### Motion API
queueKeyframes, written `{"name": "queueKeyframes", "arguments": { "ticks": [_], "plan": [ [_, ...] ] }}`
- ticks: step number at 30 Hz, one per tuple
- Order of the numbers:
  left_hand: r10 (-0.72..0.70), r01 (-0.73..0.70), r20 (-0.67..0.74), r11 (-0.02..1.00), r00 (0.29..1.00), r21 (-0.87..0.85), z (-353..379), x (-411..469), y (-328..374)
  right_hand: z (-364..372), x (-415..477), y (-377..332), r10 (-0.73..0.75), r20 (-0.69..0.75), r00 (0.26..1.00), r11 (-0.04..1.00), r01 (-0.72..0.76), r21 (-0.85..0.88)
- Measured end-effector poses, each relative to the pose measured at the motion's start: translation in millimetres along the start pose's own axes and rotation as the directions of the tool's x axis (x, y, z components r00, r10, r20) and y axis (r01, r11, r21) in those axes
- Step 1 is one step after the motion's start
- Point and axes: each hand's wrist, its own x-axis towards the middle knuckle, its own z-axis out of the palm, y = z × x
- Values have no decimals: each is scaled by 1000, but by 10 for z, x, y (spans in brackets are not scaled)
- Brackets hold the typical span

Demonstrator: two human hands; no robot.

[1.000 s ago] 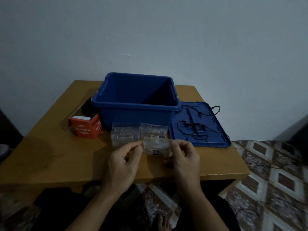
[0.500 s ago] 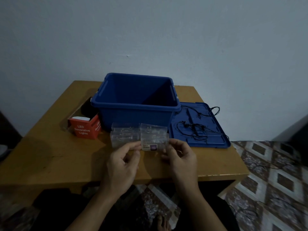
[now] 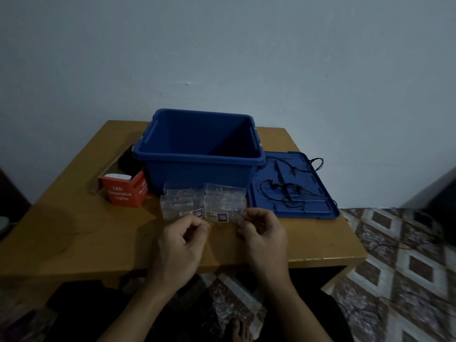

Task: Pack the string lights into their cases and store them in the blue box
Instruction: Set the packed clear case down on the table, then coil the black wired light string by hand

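**Cases lined up at the blue box, lights still loose**

Cases: clear plastic cases (image 3: 203, 202) sit in a tight cluster just in front of the blue box (image 3: 199, 154), touching its near wall, probably staged there for a short lift into the open, seemingly empty box. Nearest-right one, a labelled case (image 3: 222, 213), lies at the front of the cluster.

String lights (image 3: 288, 191), a black tangle, lie on the blue lid (image 3: 293, 186) just right of the box, not yet in any case. Red carton (image 3: 124, 191) stands left of the box.

Grip: left hand (image 3: 181, 243) and right hand (image 3: 262, 234) hover in front of the box, fingers curled in narrow pinches at the labelled case's near corners (contact too dim to confirm; I cannot tell whether either truly holds it). Judged step: squaring or picking up that case.
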Motion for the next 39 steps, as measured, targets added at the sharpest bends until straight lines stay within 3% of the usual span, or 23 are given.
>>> {"name": "queueKeyframes", "arguments": {
  "ticks": [6,10,13,17,20,24,28,32,39],
  "plan": [
    [5,-1,86,999,996,-48,-27,12,12,8,-26,-10,-34,-24,999,999,33,-42],
    [-144,99,298,982,944,163,-73,125,130,-58,-43,-28,-18,14,1000,999,18,27],
    [-175,69,369,957,913,282,-44,151,400,-188,-52,-80,3,69,998,994,-11,108],
    [-76,-47,400,956,914,290,160,188,829,-488,85,-160,-110,9,994,994,110,0],
    [2,-158,429,932,903,327,418,340,1049,-770,357,-207,-159,-60,985,970,144,-197],
    [2,-256,490,854,872,453,881,655,1064,-1112,858,-190,-196,-75,978,809,118,-576],
    [-85,-324,534,711,841,624,1223,860,984,-1264,1278,-90,-182,66,981,554,158,-817],
    [-156,-343,523,595,838,727,1382,928,940,-1267,1385,-105,-23,168,986,355,165,-920],
    [-74,-341,456,562,887,754,1427,935,887,-1264,1386,-123,-86,219,972,253,234,-939]
  ]
}}
